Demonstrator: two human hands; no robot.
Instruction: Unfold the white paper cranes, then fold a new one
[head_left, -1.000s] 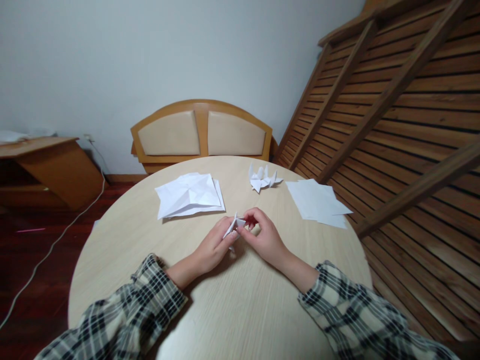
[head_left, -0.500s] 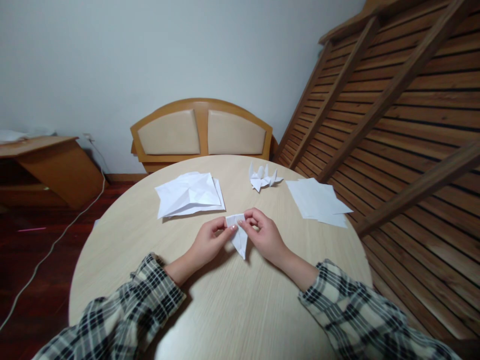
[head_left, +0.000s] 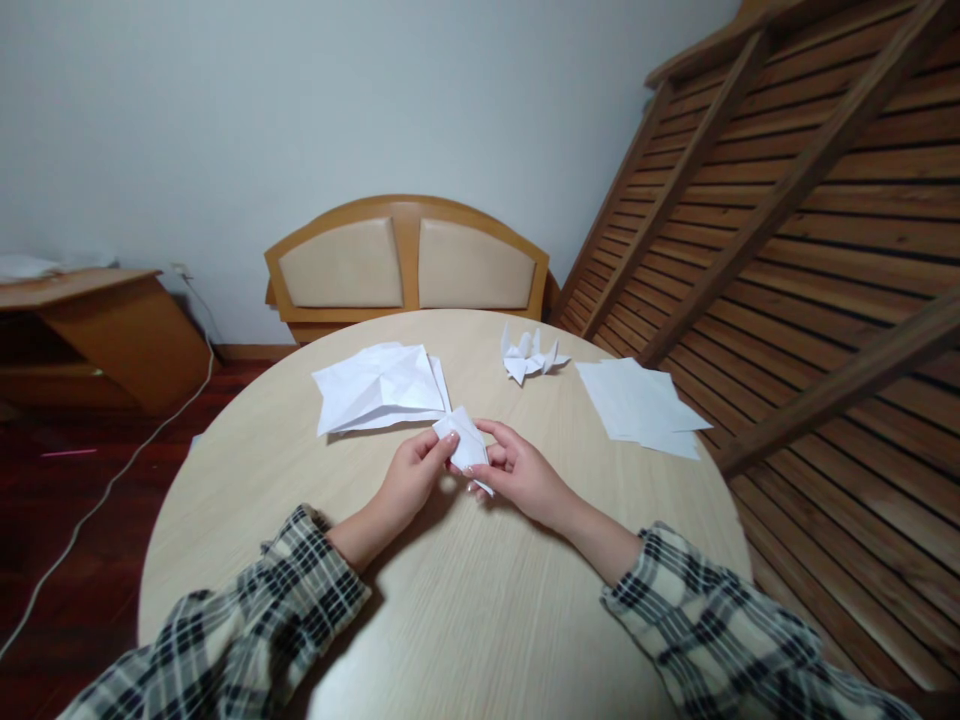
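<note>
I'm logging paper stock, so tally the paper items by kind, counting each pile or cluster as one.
Folded paper piece in the left hand and right hand: 1
Pile of creased sheets: 1
Pile of flat sheets: 1
Cluster of folded figures: 1
Total: 4

Folded paper: no readable text
Creased sheets: no legible words or numbers
Paper figures: no lettering that can be read
Loose sheets: no legible writing
Tabletop: no readable label, brand or sign
</note>
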